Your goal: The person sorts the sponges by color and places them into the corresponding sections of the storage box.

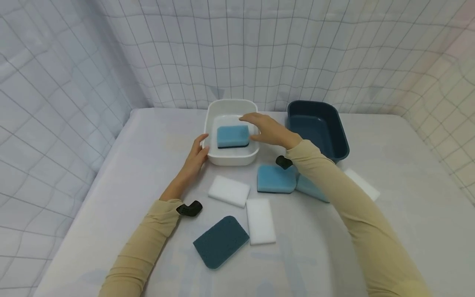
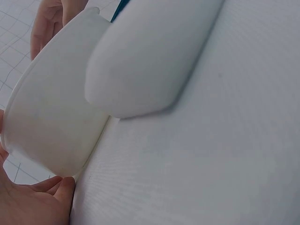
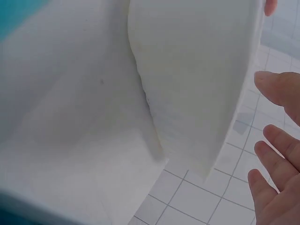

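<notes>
A white plastic tub (image 1: 233, 161) stands near the back of the table, a blue sponge (image 1: 232, 135) with a dark underside lying inside it. At the tub's left side, my left hand (image 1: 193, 156) holds the wall, fingers at the rim; in the left wrist view, fingertips (image 2: 65, 185) meet its lower corner. My right hand (image 1: 270, 128) hovers over the tub's right side with thumb and fingers spread and nothing between them. In the right wrist view those fingers (image 3: 276, 164) are apart from the tub wall (image 3: 197, 79).
A dark blue tub (image 1: 343, 136) stands at the right. Blue sponges (image 1: 276, 179) lie in front, one partly under my right sleeve. White sponge blocks (image 1: 229, 190) and a sponge with its dark green side up (image 1: 221, 242) lie nearer. A tiled-pattern curtain (image 1: 237, 53) closes the back.
</notes>
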Demonstrator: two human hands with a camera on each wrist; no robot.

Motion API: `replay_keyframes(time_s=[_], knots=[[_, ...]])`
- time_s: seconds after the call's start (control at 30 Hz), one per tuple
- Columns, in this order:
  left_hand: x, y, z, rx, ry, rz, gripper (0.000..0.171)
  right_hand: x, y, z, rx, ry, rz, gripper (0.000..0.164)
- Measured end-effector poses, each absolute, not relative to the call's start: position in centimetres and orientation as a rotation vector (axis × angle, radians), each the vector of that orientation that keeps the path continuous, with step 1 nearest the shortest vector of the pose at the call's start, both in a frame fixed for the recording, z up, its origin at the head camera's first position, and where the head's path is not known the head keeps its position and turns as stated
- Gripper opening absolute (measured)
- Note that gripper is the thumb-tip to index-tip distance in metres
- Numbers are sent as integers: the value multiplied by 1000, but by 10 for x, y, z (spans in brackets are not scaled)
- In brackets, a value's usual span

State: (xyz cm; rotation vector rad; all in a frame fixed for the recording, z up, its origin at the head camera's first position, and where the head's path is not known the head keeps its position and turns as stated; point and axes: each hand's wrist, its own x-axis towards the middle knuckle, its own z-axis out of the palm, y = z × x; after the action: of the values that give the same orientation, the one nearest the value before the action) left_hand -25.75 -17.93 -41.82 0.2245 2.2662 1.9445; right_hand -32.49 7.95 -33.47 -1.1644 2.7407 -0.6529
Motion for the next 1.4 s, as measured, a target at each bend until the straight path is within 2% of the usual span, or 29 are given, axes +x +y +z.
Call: replay_keyframes(time_s=[0.3,1.03,1.4], knots=[[-259,-177,-420,218,2252,1967,50,-313,84,-327,-1273,2762,-663,60],[-259,-178,-420,201,2260,1957,51,-251,76,-332,-1821,2603,-774,56],[-260,-179,-422,258,2259,1964,51,-216,57,-339,-2045,2488,-644,52]])
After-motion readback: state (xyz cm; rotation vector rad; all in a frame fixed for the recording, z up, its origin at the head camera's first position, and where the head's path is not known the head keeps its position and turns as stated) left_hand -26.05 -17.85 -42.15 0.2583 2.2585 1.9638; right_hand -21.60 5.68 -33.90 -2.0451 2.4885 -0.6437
